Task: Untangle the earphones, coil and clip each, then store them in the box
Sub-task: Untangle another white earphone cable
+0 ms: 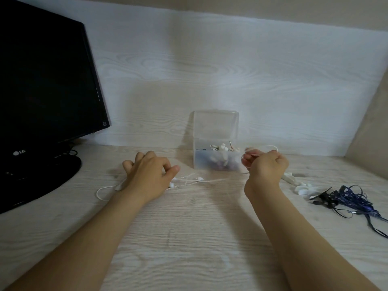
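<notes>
Earphones, white ones (198, 179), lie strung out along the bench (189, 238), just in front of a clear box (202, 162) and between the person's two hands. The cord runs from a loop at the near left, under the left grip (147, 175), past two small buds and on to the right grip (265, 166). The right grip is curled into a fist and pinches the cord, with a thin loop arching over its knuckles. The left grip rests on the bench with fingers bent and thumb held apart; I cannot tell whether it pins the cord or only covers it. The box stands at the middle of the bench with its lid tipped up at the back, and white pieces and cord lie inside. Right of the right grip lie some white clips (302, 189), and farther right a dark blue tangle of earphones (354, 198). A black monitor (46, 80) stands at the far left.
</notes>
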`<state>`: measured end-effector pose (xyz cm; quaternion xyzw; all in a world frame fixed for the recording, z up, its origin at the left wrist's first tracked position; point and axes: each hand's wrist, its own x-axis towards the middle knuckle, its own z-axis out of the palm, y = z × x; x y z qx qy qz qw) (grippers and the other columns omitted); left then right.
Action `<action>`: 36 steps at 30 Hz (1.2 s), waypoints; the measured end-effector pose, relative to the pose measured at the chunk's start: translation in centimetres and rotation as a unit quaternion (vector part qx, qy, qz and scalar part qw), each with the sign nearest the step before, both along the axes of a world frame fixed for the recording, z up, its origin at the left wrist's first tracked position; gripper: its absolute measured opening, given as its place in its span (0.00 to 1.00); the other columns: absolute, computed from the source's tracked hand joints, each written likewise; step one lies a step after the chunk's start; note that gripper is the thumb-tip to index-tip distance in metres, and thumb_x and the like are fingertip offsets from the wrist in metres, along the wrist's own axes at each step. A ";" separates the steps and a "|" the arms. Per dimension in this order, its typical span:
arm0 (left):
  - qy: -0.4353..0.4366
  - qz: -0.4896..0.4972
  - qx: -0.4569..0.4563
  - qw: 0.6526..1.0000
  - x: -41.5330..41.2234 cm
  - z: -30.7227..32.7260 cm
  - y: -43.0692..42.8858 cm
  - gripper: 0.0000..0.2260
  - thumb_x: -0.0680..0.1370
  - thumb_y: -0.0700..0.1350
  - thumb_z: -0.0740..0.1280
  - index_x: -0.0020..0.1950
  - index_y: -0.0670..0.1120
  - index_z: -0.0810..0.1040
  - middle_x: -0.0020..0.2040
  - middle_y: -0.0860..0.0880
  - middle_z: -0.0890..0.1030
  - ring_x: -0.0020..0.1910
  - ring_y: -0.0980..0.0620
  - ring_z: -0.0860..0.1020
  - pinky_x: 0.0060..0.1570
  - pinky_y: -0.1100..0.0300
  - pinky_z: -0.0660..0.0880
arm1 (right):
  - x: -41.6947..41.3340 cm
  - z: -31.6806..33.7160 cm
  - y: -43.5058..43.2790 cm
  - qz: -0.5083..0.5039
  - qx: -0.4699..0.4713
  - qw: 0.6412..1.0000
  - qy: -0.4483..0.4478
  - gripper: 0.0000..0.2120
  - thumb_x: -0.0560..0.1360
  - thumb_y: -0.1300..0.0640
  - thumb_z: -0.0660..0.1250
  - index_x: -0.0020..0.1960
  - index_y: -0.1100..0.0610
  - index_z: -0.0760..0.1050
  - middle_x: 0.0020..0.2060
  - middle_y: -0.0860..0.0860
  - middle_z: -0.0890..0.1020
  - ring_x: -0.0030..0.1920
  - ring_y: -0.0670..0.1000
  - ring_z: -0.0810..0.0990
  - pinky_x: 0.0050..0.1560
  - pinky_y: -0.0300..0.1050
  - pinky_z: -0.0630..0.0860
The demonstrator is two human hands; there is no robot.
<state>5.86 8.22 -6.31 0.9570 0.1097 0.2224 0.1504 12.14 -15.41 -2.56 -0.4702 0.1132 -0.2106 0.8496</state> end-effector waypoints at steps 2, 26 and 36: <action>0.008 0.001 0.005 1.000 -0.1 0.0 0.0 0.19 0.83 0.65 0.61 0.41 0.56 0.81 0.50 0.57 0.73 0.58 0.51 0.68 0.52 0.51 0.56 | 0.1 -0.1 -0.3 -0.050 -0.055 0.997 0.018 0.08 0.88 0.54 0.51 0.61 0.54 0.67 0.43 0.52 0.80 0.38 0.50 0.75 0.43 0.45 0.73; -0.095 -0.171 -0.206 0.959 -0.5 1.4 -2.2 0.22 0.86 0.60 0.58 0.35 0.53 0.73 0.30 0.58 0.79 0.31 0.58 0.77 0.50 0.44 0.76 | -3.8 -1.1 2.9 0.181 -0.663 0.676 -0.267 0.12 0.81 0.46 0.66 0.59 0.48 0.85 0.44 0.35 0.86 0.48 0.41 0.85 0.60 0.42 0.76; -0.017 -0.175 -0.216 0.960 -1.5 2.1 -2.5 0.23 0.77 0.50 0.56 0.70 0.66 0.74 0.44 0.63 0.86 0.49 0.57 0.82 0.68 0.42 0.72 | -2.4 -1.4 2.4 0.140 -0.616 0.741 -0.228 0.10 0.85 0.54 0.64 0.56 0.53 0.84 0.26 0.45 0.81 0.34 0.44 0.82 0.45 0.43 0.77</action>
